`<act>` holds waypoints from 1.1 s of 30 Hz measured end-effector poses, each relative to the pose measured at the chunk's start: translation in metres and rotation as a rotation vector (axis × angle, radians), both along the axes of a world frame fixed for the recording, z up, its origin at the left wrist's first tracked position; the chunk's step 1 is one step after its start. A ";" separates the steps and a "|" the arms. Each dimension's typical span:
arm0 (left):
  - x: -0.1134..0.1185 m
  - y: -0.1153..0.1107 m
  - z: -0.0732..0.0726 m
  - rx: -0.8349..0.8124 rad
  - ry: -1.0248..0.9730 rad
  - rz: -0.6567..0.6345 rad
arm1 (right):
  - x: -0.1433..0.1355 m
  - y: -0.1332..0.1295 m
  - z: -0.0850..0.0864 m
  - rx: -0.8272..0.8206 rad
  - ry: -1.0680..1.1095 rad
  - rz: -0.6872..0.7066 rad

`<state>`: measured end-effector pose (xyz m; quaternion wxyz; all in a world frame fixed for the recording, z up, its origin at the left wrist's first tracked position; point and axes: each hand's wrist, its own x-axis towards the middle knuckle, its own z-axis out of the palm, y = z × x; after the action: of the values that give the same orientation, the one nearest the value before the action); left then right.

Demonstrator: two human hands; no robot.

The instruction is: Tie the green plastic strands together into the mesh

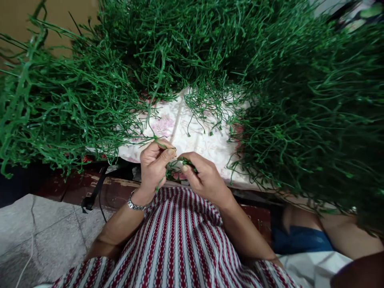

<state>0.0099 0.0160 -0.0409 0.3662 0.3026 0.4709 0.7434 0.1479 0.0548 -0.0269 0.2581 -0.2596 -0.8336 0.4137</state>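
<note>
My left hand (153, 165), a metal-banded watch (135, 203) on its wrist, is closed in a pinch on a thin green plastic-looking stem (159, 141). Close beside it, my right hand (205, 176) has thumb and forefinger closed on small green stem pieces (189, 163); their exact shape is partly hidden by the fingers. Both hands are just above the near edge of a white flower-patterned cloth (189, 138). Loose green stems (210, 106) lie on the cloth beyond my hands.
Large tangled heaps of green stems rise on the left (69, 104), at the back (192, 36) and on the right (300, 120). A dark red wooden edge (117, 192) runs below the cloth. Another person's bare leg (348, 236) is at the lower right.
</note>
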 end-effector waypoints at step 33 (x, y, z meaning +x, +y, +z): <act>0.025 0.012 0.011 -0.219 -0.475 -0.166 | 0.005 -0.041 -0.009 0.081 0.101 -0.058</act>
<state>0.0346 0.0276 -0.0297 0.5566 0.1159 0.4227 0.7057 0.1526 0.0135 -0.0360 0.3220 -0.2516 -0.8278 0.3845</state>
